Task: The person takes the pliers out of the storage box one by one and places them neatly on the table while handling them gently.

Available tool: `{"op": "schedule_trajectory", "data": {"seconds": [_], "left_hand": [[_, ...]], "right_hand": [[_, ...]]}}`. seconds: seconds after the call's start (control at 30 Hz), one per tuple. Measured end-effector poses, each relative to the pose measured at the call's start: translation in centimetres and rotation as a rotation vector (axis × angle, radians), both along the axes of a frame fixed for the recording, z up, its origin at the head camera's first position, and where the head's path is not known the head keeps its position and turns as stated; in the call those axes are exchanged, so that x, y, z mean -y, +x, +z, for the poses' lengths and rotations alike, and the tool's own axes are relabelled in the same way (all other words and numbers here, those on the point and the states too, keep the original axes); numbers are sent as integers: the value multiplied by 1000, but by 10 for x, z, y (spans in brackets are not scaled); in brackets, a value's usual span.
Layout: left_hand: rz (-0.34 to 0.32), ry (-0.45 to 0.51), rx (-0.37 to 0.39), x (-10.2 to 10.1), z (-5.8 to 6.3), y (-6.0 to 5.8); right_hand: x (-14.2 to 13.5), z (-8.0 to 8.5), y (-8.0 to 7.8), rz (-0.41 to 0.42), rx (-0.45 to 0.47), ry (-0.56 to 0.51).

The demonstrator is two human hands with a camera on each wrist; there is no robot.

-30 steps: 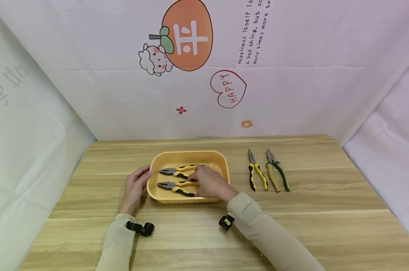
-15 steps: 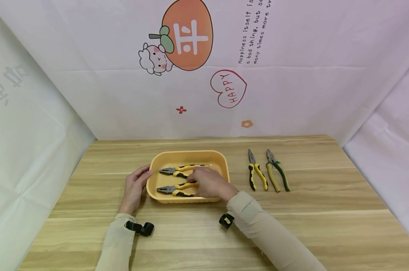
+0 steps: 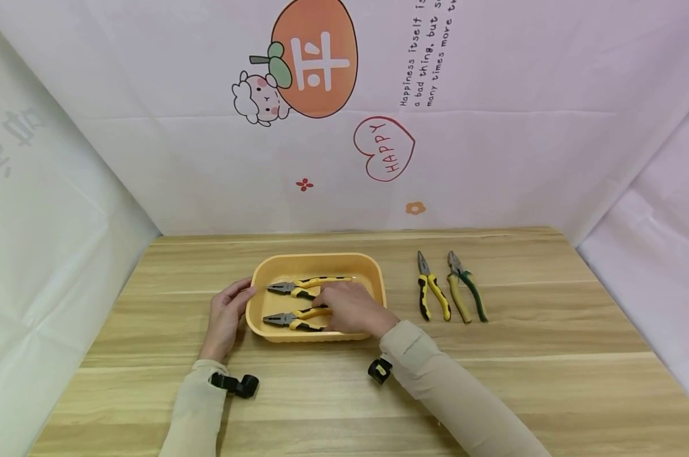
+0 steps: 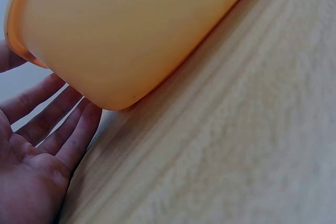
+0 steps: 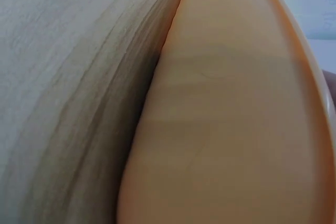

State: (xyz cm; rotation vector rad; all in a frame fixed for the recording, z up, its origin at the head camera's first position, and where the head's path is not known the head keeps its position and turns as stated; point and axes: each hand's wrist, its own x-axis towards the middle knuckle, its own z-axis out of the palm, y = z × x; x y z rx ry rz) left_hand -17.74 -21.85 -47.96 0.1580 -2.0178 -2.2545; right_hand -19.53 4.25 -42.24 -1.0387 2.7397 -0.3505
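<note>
A yellow plastic box (image 3: 316, 338) sits on the wooden table with two pairs of combination pliers lying in it, jaws to the left. My left hand (image 3: 226, 317) rests at the box's left end; in the left wrist view its fingers (image 4: 79, 124) are fairly straight against the outer wall. Inside the box, my right hand (image 3: 353, 308) holds the handles of the nearer pliers (image 3: 293, 320); its fingertips are hidden. The farther pliers (image 3: 299, 287) lie just beyond, handle ends partly behind that hand. The right wrist view is mostly filled by the box's outer wall (image 5: 220, 103).
Right of the box on the table (image 3: 299, 406) lie yellow-black needle-nose pliers (image 3: 430, 289) and green-handled pliers (image 3: 464, 289), jaws pointing away. A printed white cloth (image 3: 207, 178) hangs behind the table's back edge.
The nearer pliers have shifted slightly toward the box's near wall, with the right hand on their handles. The left hand and the other pliers have stayed in place.
</note>
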Motion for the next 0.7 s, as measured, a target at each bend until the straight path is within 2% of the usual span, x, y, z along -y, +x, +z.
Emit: {"op": "schedule_trajectory", "data": {"seconds": [0.7], "left_hand": [[-1,5,4,1,0,0]], "right_hand": [[-3,-10,-5,23,-43,-22]]}}
